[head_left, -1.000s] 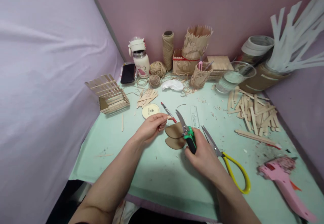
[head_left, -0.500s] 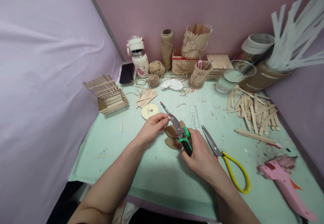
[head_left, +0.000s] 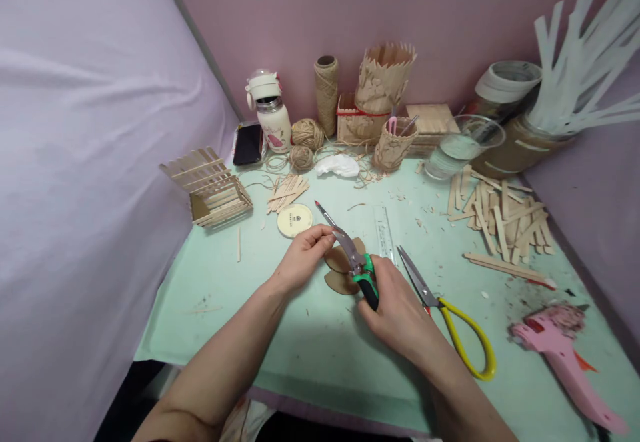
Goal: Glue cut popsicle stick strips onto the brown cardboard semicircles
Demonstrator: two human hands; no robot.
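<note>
My right hand (head_left: 397,302) is closed round the handles of the green-and-black shears (head_left: 356,262) above the desk (head_left: 300,355), blades pointing away and left to my left hand (head_left: 303,255). Left thumb and forefinger pinched at the blade tips; too small to tell what's between them. Brown flat pieces (head_left: 342,282) lie below the shears, yellow-handled scissors (head_left: 430,299) just right, pen (head_left: 323,212) and round disc (head_left: 295,221) beyond my left hand

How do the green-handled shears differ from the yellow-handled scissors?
The green-handled shears are in the right hand; the yellow-handled scissors lie on the table. The shears' blades curve, the scissors' look straight. The shears have green-and-black grips, the scissors a yellow loop. Both have grey blades.
</note>
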